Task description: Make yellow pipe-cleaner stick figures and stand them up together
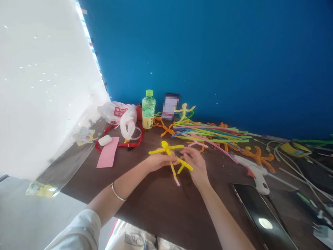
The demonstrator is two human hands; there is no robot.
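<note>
A yellow pipe-cleaner figure with outstretched arms is in my hands above the dark wooden table. Its lower part has a leg twisted in pink and yellow. My left hand grips the figure's middle from the left. My right hand pinches a yellow limb between its fingers. Some of the figure's body is hidden behind my fingers. A bangle circles my left wrist.
Behind my hands lies a bundle of multicoloured pipe cleaners. To the right are an orange pipe-cleaner figure, a white glue gun and a black smartphone. A green-capped bottle, white plastic bag and pink paper sit left.
</note>
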